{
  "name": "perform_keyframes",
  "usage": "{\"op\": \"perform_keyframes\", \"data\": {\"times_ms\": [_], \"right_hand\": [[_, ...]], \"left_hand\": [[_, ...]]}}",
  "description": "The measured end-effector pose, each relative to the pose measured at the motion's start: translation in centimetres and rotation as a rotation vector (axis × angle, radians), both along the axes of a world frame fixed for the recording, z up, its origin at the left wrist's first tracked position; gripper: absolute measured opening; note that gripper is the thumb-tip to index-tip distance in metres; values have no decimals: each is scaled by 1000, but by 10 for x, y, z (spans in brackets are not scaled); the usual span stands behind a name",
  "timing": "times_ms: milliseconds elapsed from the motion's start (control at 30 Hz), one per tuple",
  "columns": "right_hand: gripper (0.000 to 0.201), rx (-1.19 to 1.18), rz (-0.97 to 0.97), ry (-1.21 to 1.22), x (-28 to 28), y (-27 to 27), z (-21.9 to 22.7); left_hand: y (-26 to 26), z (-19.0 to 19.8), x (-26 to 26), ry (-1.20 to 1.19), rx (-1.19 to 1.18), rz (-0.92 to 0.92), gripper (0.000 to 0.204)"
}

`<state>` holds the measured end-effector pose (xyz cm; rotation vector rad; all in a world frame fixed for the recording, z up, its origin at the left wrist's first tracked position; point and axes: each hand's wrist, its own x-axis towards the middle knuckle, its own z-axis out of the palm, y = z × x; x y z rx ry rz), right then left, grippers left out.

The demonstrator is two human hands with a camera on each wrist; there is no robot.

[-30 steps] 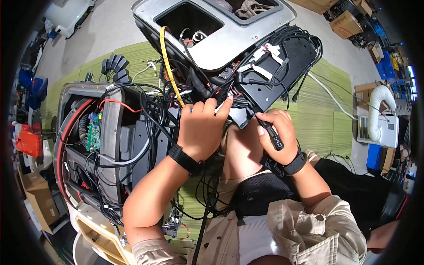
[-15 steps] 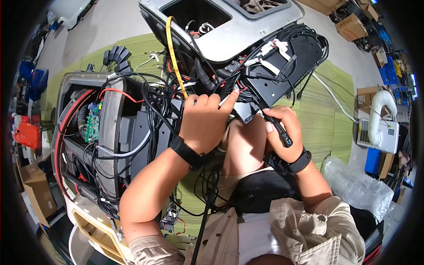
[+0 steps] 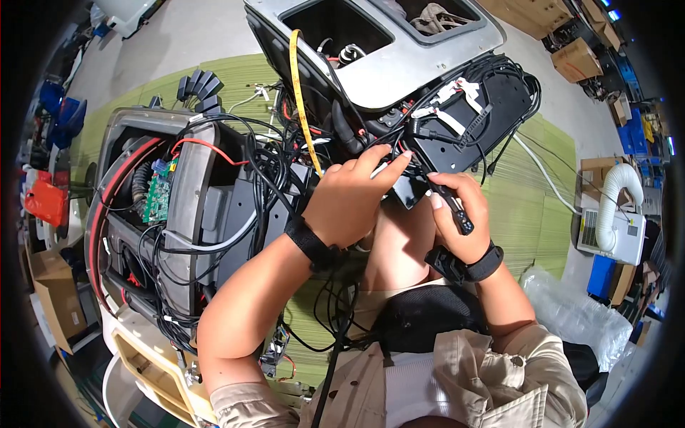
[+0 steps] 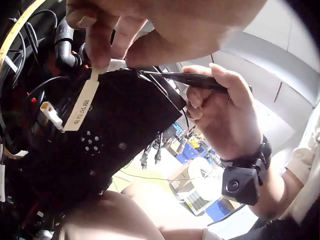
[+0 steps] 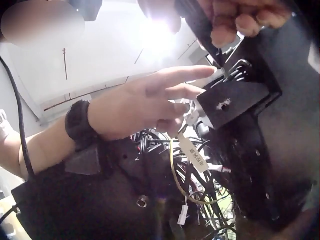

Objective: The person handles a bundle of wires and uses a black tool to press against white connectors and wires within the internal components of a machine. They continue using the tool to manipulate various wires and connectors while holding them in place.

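Observation:
My right hand (image 3: pixel 464 217) grips a black pen-shaped tool (image 3: pixel 454 205) with small buttons near its rear end. In the left wrist view its thin tip reaches toward dark wires beside the left fingers. My left hand (image 3: pixel 349 196) pinches a white connector (image 5: pixel 192 116) among the cables, its index finger stretched toward the tool tip. From these cables hangs a pale tag (image 4: pixel 81 106) with printed characters. Just below the fingertips is a black metal box (image 4: pixel 125 120) with holes; part of the wiring there is hidden behind the hand.
A silver-framed housing (image 3: pixel 399 78) stands ahead, beside a black panel (image 3: pixel 464 132) with bundled cables. At left lies another open housing (image 3: pixel 200 178) with a green circuit board (image 3: pixel 158 192). A yellow strap (image 3: pixel 300 100) arches between them. Bubble wrap (image 3: pixel 578 314) lies at right.
The head view has shifted, so the housings sit farther right in it. The left hand's fingers have stretched out more over the cables. The right hand keeps hold of the black tool.

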<state>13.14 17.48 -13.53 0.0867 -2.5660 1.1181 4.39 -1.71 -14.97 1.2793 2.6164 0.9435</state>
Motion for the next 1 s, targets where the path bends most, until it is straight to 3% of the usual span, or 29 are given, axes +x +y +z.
{"op": "perform_keyframes", "data": {"times_ms": [200, 267, 533, 700, 833, 1000], "right_hand": [[25, -142, -82, 11, -5, -7, -2], [25, -235, -153, -103, -4, -10, -1], [17, 50, -73, -33, -21, -22, 10], [16, -54, -81, -19, -23, -31, 6], [17, -2, -13, 34, -22, -34, 5], [19, 130, 84, 92, -21, -38, 9]], "left_hand": [[0, 4, -3, -38, -57, -11, 53], [1, 6, -1, -72, -71, -17, 53], [-2, 2, 4, 69, -48, -13, 45], [-3, 9, 3, 127, -37, 105, 29], [1, 3, 0, 207, 52, 235, 35], [0, 1, -1, 213, 74, 159, 45]]}}
